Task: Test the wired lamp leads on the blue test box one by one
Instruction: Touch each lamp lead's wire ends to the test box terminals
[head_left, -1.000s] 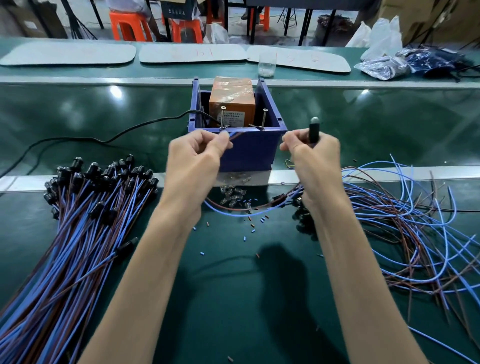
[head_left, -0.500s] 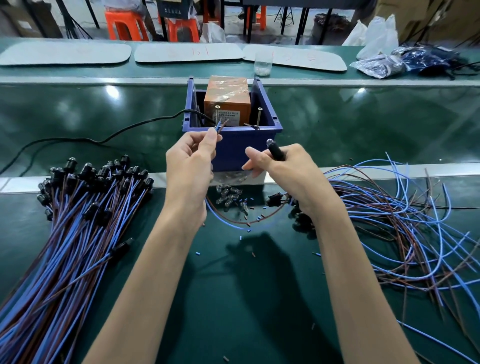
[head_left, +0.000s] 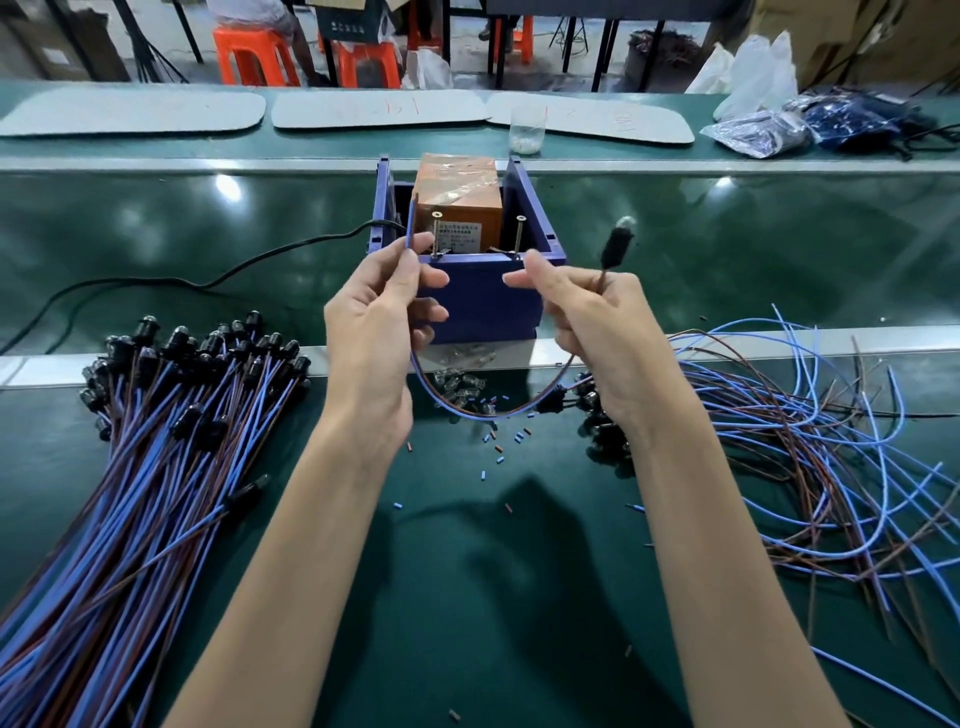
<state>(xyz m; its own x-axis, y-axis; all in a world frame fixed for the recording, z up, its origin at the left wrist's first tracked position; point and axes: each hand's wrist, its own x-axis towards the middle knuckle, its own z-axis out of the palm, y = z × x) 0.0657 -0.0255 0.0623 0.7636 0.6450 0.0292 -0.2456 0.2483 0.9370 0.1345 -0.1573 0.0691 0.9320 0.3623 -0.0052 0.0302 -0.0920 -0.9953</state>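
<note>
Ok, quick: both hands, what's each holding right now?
Left hand: pinching the blue and brown wire ends at the blue test box.
Right hand: gripping that lead just below its black lamp socket.

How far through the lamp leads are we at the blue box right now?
Likely done: the neat bundle laid out on the left. In hand: one lead, its ends pinched by the left hand close to the screw posts of the blue test box, its lamp socket held up by the right hand. Probably left: the loose tangle on the right.
</note>
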